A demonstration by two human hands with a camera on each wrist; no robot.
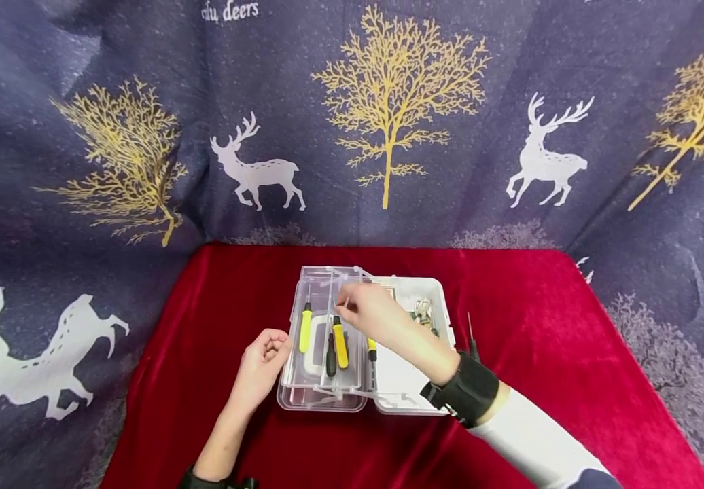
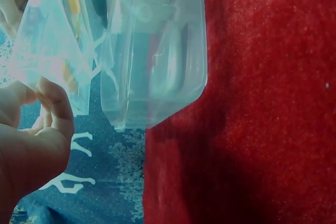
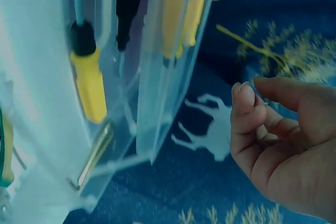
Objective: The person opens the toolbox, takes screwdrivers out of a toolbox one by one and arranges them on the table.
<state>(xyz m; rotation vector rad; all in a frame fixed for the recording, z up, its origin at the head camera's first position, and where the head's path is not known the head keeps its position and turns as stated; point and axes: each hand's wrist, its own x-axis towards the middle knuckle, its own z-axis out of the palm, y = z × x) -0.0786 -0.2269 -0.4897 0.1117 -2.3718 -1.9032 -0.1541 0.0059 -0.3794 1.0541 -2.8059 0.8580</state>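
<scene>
My right hand [image 1: 367, 309] hangs over the clear tray [image 1: 303, 380], its fingertips drawn together; I cannot tell whether they pinch something small. Just below those fingertips lies a yellow-and-black screwdriver [image 1: 341, 343], beside a black-handled tool [image 1: 330, 356]. Further left in the tray is a bright yellow screwdriver [image 1: 305, 329]. By the tray's left edge is my left hand [image 1: 266, 356], fingers loosely curled and nothing visible in them. The left wrist view has those fingers [image 2: 60, 103] right at the tray's corner.
The white toolbox base [image 1: 397, 380] stands right of the tray, with another yellow-and-black screwdriver [image 1: 372, 348] and small metal parts [image 1: 423, 311]. A dark-handled screwdriver [image 1: 473, 348] lies outside on the red cloth [image 1: 523, 319]. Behind hangs a patterned curtain [image 1: 437, 197].
</scene>
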